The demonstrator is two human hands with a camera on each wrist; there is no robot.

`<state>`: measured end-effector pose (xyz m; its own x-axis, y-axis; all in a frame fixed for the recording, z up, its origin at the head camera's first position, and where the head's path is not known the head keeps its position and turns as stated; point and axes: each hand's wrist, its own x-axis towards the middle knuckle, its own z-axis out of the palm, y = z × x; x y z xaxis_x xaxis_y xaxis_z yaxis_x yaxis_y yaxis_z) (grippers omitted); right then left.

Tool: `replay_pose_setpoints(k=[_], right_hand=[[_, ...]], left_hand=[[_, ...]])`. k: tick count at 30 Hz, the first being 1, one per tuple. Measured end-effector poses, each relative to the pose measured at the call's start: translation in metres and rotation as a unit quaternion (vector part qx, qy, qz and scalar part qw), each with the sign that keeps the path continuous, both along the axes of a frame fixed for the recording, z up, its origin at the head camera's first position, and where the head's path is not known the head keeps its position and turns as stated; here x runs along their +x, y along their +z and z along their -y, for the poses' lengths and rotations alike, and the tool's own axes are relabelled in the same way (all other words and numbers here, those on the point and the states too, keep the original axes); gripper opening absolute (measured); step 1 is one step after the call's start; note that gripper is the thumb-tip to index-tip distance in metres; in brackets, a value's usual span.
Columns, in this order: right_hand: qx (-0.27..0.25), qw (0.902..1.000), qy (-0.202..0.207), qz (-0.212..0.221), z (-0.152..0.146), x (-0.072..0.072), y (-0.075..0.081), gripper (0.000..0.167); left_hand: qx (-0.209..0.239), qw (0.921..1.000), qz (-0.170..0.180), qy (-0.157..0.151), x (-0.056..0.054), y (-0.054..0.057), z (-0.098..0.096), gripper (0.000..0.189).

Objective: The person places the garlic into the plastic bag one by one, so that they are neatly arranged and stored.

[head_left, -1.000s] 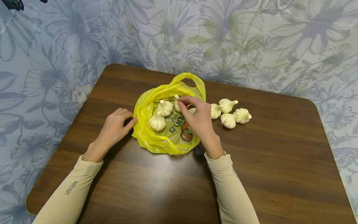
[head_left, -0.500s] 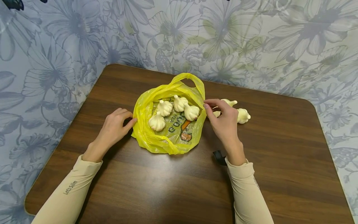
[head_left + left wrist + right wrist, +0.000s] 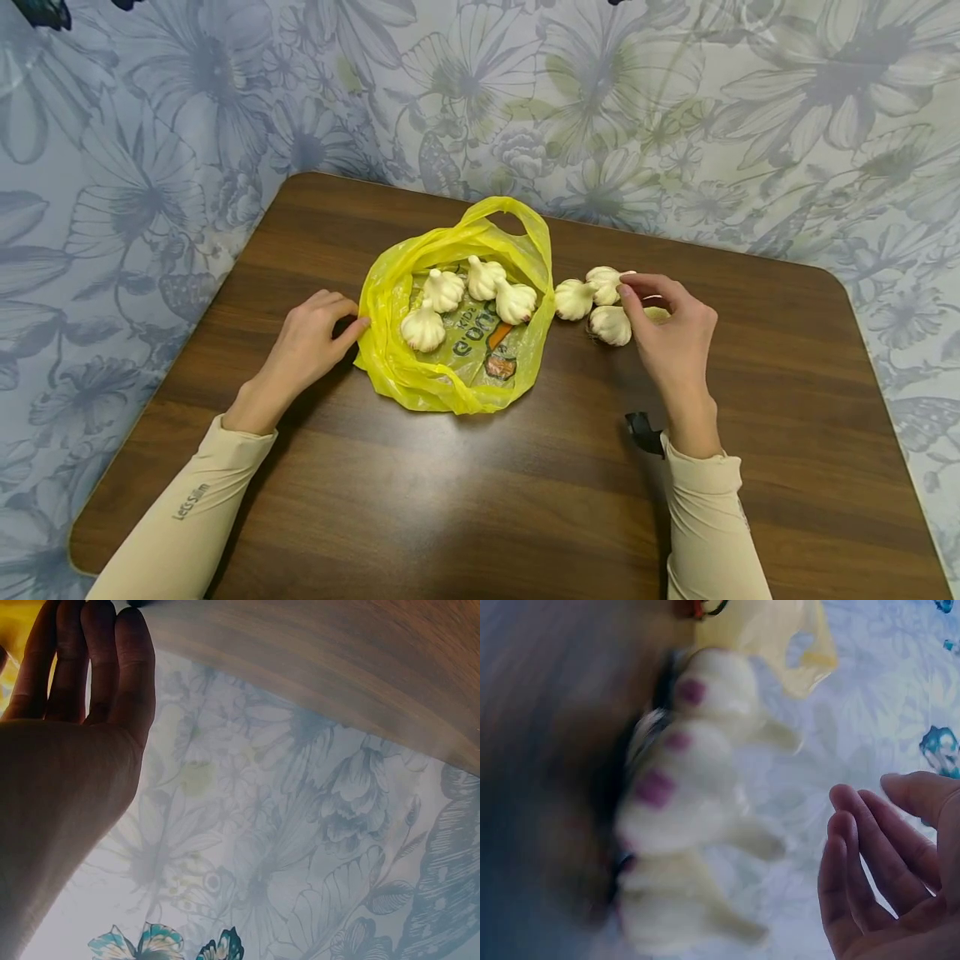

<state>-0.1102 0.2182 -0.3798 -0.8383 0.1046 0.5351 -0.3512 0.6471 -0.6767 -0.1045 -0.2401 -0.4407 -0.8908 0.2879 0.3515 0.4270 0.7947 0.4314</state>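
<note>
A yellow plastic bag (image 3: 381, 367) lies spread with its mouth up, and several garlic bulbs (image 3: 423, 327) rest inside it. My left hand (image 3: 303, 342) pinches the bag's left rim between thumb and fingers; in the left wrist view its fingertips reach the top edge. To the right of the bag sits a cluster of more garlic bulbs (image 3: 573, 300) on the table. Over the right side of that cluster is my right hand (image 3: 678, 337), partly hiding one bulb. The right wrist view shows blurred garlic bulbs (image 3: 686, 787) beside parted fingers and thumb, with nothing between them.
The brown wooden table (image 3: 450, 500) has rounded corners and backs onto a flower-patterned wall (image 3: 600, 100). A bag handle loop (image 3: 504, 204) stands up at the far side. A black piece (image 3: 645, 433) sits by my right wrist.
My right hand has left the bag, where another garlic bulb now lies uncovered, and has moved right to the loose bulbs. The left hand has stayed at the rim.
</note>
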Motion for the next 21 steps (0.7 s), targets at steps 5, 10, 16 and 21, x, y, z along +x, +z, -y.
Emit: replay_pose_setpoints(k=[5,10,16,21], right_hand=[[0.016,0.9995,-0.025,-0.005,-0.015,0.004,-0.004,0.014],[0.030,0.9988,-0.036,0.013,-0.020,0.002,-0.005,0.016],[0.055,0.9963,-0.057,0.032,-0.025,0.001,-0.009,0.022],[0.081,0.9941,-0.054,0.049,-0.027,0.000,-0.013,0.024]], left_hand=[[0.001,1.0000,0.000,0.001,0.000,0.000,-0.001,0.013],[0.000,1.0000,-0.001,0.006,0.002,0.001,-0.001,0.013],[0.002,1.0000,0.004,0.003,0.001,0.001,-0.001,0.013],[0.002,1.0000,0.008,0.004,0.000,0.000,0.000,0.013]])
